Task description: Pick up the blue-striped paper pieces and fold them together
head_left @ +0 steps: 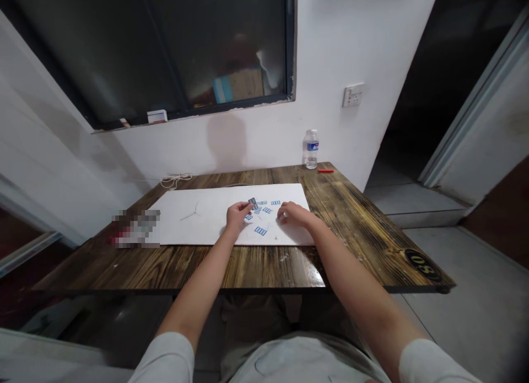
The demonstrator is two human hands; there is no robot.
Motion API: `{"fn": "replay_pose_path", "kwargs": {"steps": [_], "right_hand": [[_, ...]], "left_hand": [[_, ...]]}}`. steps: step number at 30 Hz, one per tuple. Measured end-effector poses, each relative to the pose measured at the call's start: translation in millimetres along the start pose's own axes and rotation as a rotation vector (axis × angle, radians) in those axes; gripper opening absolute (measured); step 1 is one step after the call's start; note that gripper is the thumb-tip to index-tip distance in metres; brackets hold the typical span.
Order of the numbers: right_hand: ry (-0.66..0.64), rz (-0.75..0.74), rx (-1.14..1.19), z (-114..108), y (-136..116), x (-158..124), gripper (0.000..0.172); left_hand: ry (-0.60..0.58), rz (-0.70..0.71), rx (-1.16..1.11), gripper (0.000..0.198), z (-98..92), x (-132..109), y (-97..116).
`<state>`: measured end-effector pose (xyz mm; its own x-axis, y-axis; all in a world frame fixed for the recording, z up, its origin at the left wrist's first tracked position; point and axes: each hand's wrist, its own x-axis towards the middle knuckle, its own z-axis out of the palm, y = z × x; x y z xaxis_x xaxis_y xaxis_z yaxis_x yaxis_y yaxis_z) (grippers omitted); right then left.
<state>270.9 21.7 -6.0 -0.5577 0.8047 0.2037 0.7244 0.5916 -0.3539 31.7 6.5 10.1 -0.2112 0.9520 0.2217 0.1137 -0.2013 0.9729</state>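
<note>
My left hand (236,215) pinches a small dark blue flat piece (252,202) between thumb and fingertips, just above a white board (198,228). Several small blue-and-white ladder-like pieces lie scattered below and to its right, among them a front piece (260,231) and a back-right piece (275,203). My right hand (291,213) hovers over or rests on the board's right part, beside these pieces. Its fingers are loosely bent and somewhat apart, with nothing visible in them. Thin dark lines (195,212) forking in three show on the board's left part.
The board lies on a dark wooden table (355,234). Toward the back stand a plastic bottle (311,150) and, beside it, a red pen-like stick (325,171). A white cord (176,179) lies back left. A pixelated patch hides something at the left edge. The wall rises behind.
</note>
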Motion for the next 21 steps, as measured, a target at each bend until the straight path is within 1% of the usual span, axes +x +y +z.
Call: {"fn": "replay_pose_path", "kwargs": {"steps": [3,7,11,14,17,21], "right_hand": [[0.003,0.001,-0.012,1,-1,0,0.017],[0.026,-0.028,-0.012,-5,-10,-1,0.010],[0.076,-0.030,0.016,-8,-16,1,0.015],[0.141,-0.016,0.058,-6,-17,4,0.017],[0.233,0.010,0.202,-2,-18,7,0.016],[0.326,0.063,0.584,7,-24,13,0.018]], "left_hand": [[0.001,-0.007,0.004,0.043,-0.5,0,0],[0.000,-0.006,-0.007,0.044,-0.7,1,0],[-0.008,-0.013,-0.004,0.044,-0.7,0,0],[-0.030,-0.011,0.004,0.044,-0.4,-1,1],[-0.066,-0.003,0.012,0.045,0.4,-3,2],[-0.117,-0.004,0.021,0.044,1.8,-5,3]]}}
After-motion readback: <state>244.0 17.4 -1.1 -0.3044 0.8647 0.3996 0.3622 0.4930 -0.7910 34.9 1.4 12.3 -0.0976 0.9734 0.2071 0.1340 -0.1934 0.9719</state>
